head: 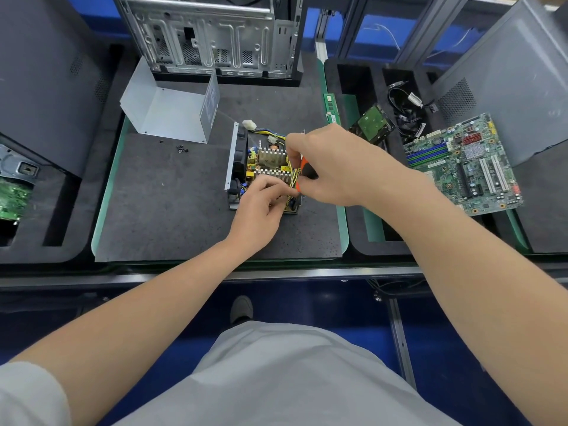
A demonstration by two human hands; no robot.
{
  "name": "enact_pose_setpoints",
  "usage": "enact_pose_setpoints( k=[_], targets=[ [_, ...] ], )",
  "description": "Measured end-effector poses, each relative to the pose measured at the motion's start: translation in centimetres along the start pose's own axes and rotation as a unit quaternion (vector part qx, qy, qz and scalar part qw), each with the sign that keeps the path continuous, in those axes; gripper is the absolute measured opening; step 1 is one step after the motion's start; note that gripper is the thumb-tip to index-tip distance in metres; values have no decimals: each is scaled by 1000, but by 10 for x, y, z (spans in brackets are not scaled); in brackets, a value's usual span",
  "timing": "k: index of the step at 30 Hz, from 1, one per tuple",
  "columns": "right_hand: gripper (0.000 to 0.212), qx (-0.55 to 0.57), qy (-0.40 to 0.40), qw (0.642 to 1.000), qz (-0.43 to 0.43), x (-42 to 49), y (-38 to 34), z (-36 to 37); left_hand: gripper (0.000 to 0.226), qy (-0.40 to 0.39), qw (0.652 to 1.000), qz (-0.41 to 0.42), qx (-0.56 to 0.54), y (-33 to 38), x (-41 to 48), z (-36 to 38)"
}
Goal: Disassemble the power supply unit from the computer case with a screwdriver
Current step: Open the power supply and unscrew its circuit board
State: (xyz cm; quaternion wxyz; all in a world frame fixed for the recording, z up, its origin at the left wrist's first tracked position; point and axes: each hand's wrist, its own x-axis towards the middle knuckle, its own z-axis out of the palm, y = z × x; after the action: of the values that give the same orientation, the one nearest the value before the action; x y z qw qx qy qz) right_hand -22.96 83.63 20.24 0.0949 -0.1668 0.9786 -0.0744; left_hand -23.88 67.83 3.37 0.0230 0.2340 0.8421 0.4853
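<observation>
Mid-tabletop, we seem to be unscrewing the open power supply unit [264,158], right hand [325,167] gripping the screwdriver [307,169], left hand [261,204] pinching wires [292,176] aside; next needs the tip seated squarely.

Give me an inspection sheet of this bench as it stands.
Surface: dark grey foam mat, speckled.
Job's things: opened power supply unit with finned heatsinks lies on the mat; bent grey metal cover sits apart behind it; orange-and-black screwdriver is over the unit.
Clutter: small black loose screws on the mat.
Hands: right hand grips the screwdriver; left hand has fingers at the wires, grip unclear.
Cables: yellow wires in the unit; black cable bundle in the right tray.
Surroundings: silver computer case behind; green motherboard at right.
</observation>
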Motion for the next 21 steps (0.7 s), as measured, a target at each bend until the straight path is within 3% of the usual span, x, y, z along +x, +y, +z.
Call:
enact_pose_setpoints(
  k=[4,7,13,16,19,21],
  targets=[
    [29,-80,31,995,49,4,-4,3,25,-10,1000,4,2,-3,3,-1],
    [14,-25,-28,999,-7,4,-4,-6,27,-18,1000,-1,11,-5,6,-3],
    [36,-11,-69,997,-40,1,2,-20,14,-28,999,23,37,-6,7,-7],
    [32,-2,-84,995,-50,3,1,-18,18,-6,993,40,111,-4,12,-7],
    [17,-21,-50,998,-40,5,-4,-10,38,13,979,102,176,-1,18,-8],
    [31,-70,17,997,32,5,-12,-1,33,18,970,140,196,-2,22,-9]
  ],
)
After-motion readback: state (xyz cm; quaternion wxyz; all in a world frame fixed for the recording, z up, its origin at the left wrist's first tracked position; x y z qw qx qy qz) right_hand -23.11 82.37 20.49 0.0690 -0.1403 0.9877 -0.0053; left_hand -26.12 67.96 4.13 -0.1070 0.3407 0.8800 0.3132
